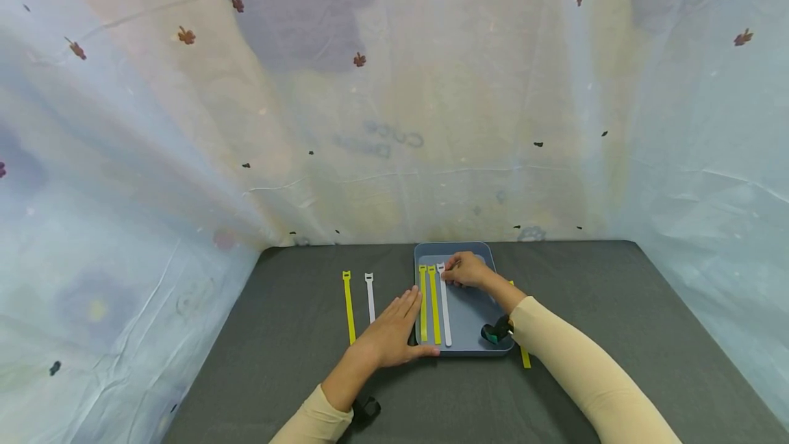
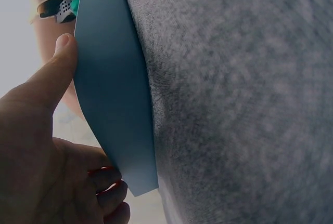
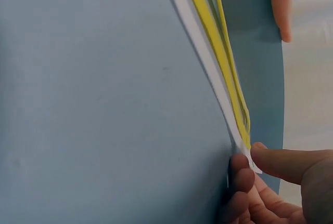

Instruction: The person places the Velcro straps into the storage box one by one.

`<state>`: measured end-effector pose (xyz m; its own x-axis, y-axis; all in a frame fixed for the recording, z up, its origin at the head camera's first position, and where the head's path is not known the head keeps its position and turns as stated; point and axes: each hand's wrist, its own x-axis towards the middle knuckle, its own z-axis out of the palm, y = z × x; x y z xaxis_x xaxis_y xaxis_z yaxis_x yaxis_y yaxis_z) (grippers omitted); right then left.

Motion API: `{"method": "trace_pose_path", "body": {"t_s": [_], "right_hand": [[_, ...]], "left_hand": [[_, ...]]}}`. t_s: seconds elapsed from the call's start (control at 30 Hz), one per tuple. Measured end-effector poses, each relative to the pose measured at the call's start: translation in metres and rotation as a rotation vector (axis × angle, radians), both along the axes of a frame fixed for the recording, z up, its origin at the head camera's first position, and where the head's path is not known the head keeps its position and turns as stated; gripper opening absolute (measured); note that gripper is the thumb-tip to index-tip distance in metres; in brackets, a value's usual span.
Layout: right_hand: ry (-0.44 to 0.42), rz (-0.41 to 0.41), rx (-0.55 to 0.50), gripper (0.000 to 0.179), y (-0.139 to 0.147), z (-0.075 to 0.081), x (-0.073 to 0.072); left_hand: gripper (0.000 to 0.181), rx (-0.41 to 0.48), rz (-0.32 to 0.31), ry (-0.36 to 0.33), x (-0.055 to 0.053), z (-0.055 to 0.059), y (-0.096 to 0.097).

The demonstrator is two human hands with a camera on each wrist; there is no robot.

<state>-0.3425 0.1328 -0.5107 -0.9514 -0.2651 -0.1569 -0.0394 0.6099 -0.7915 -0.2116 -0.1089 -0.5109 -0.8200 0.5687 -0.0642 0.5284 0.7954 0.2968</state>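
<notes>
My right hand (image 1: 466,270) pinches the slotted head end of a white cable tie (image 1: 445,314) between thumb and fingers. This tie lies lengthwise in a blue-grey tray (image 1: 474,324), right beside two yellow cable ties (image 1: 435,314). In the right wrist view, the strap of the white tie (image 3: 200,47) runs up from the fingertips alongside the yellow ones. My left hand (image 1: 394,327) rests against the tray's near left corner, fingers extended along the left side and thumb at the front rim. The left wrist view shows the tray's outer wall (image 2: 112,78) against that thumb.
Left of the tray, a yellow cable tie (image 1: 348,307) and a white one (image 1: 370,293) lie on the dark grey cloth (image 1: 296,334). Another yellow tie (image 1: 525,359) shows at the tray's right, partly under the right forearm. A patterned curtain (image 1: 394,101) hangs behind.
</notes>
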Motion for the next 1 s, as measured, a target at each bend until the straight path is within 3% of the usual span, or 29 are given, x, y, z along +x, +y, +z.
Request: {"method": "trace_pose_path", "body": {"t_s": [0.5, 1.0], "right_hand": [[0.035, 0.03, -0.025, 0.018, 0.014, 0.016, 0.007], [0.115, 0.014, -0.045, 0.022, 0.048, 0.038, 0.035]], "left_hand": [[0.117, 0.006, 0.002, 0.002, 0.0, 0.0, 0.001], [0.118, 0.004, 0.0, 0.007, 0.0, -0.001, 0.001]]}}
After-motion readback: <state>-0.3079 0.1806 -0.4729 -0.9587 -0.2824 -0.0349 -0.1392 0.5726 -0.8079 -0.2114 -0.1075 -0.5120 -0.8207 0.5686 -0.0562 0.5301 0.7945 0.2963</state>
